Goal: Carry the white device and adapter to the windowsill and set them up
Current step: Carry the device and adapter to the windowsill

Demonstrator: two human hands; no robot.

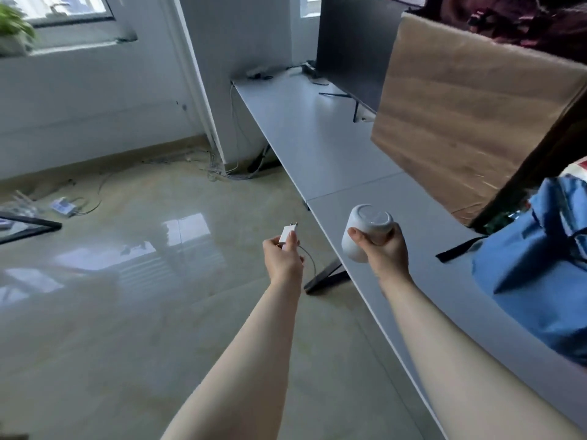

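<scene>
My right hand (pixel 386 250) grips a white cylindrical device (pixel 365 228), tilted so its round end faces the camera, above the near edge of the long white desk (pixel 320 147). My left hand (pixel 282 257) pinches a small white adapter (pixel 287 234) with its prongs pointing up, held over the floor to the left of the desk. A thin cable (pixel 309 255) loops down from the adapter behind my left hand. The windowsill (pixel 73 47) lies far off at the upper left, below a window.
A green plant (pixel 14 28) stands on the sill's left end. A dark monitor (pixel 352 49) and a cardboard panel (pixel 470 112) stand on the desk. A blue bag (pixel 536 262) lies at right. Loose wires (pixel 219 173) and a small box (pixel 63 207) lie on the glossy tile floor.
</scene>
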